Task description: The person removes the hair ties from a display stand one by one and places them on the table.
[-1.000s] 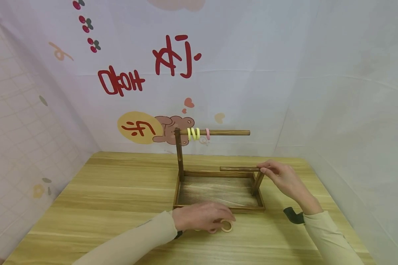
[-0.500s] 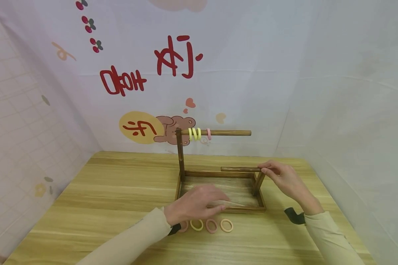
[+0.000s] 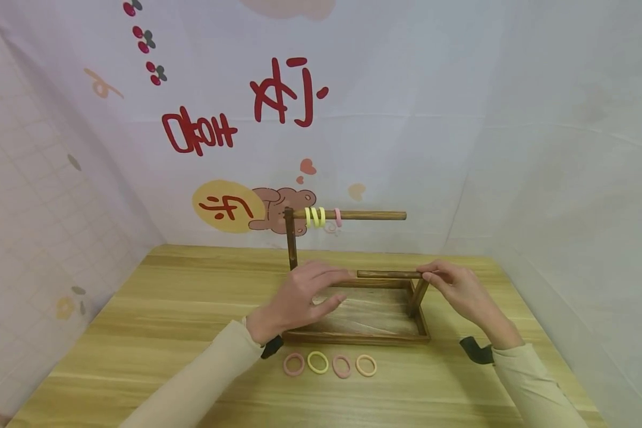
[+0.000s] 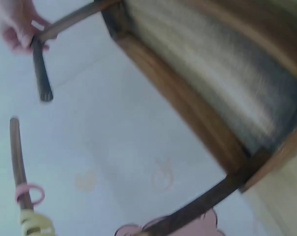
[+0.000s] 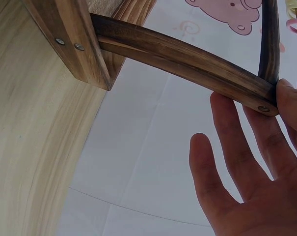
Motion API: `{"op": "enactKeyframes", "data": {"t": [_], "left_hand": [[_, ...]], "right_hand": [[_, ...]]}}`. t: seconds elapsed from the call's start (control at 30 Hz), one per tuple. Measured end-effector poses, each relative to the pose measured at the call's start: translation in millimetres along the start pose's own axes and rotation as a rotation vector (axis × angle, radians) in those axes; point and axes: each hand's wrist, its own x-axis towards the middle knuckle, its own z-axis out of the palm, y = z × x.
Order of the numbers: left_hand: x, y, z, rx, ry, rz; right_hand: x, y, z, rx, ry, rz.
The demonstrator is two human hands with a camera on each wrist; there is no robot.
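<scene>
A dark wooden stand with a shallow tray base (image 3: 353,340) carries two horizontal bars. My right hand (image 3: 462,291) pinches the lower bar (image 3: 387,274) where it meets the short post (image 5: 187,64); the right wrist view shows thumb and fingertips at that joint. My left hand (image 3: 299,297) holds nothing and is over the tray's left part, fingers extended toward the lower bar's free end. On the upper bar (image 3: 374,215) hang yellow rings (image 3: 314,217) and a pink ring (image 3: 338,217). The lower bar bears no ring.
In front of the tray a row of loose rings lies on the wooden table (image 3: 192,297): a pink ring (image 3: 285,364), a yellow ring (image 3: 310,362), another pink ring (image 3: 334,366) and a peach ring (image 3: 358,365). A printed cloth (image 3: 396,148) hangs behind, with more cloth at both sides.
My left hand has left the rings in front of the tray and risen up and back over it, uncovering the row. The right hand stays at the lower bar's joint.
</scene>
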Motion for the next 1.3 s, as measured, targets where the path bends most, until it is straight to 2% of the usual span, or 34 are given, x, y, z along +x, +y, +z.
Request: {"op": "enactKeyframes", "data": {"t": [0.13, 0.37, 0.47, 0.63, 0.73, 0.9, 1.03, 1.17, 1.3], "left_hand": [[7.1, -7.7, -11.3, 0.028, 0.083, 0.009], [10.9, -22.0, -23.7, 0.093, 0.174, -0.044], [9.6, -29.1, -25.9, 0.131, 0.208, -0.09], [4.8, -39.1, -30.9, 0.182, 0.234, -0.221], [2.4, -43.8, -35.3, 0.209, 0.206, -0.311], [-2.1, -51.7, -40.9, 0.268, 0.113, -0.454], [-5.6, -55.7, -43.2, 0.288, 0.044, -0.54], [-8.2, -58.7, -43.8, 0.279, -0.009, -0.585], [-8.8, -64.6, -44.0, 0.271, 0.003, -0.587]], "right_hand": [[-0.3, 1.2, -0.2, -0.007, -0.007, 0.002], [-1.7, 3.6, -0.9, -0.009, -0.01, 0.01], [-2.4, 4.2, -0.7, -0.008, -0.01, 0.009], [-4.3, 4.6, -0.1, -0.012, -0.005, 0.005], [-4.5, 4.1, 0.6, -0.017, 0.002, 0.001], [-2.7, 2.9, 1.7, -0.015, 0.006, -0.009], [-2.1, 2.2, 3.2, -0.007, 0.005, -0.009], [-3.9, 2.3, 3.6, -0.015, 0.003, -0.006], [-1.8, 2.0, 2.2, -0.024, 0.019, -0.014]]}}
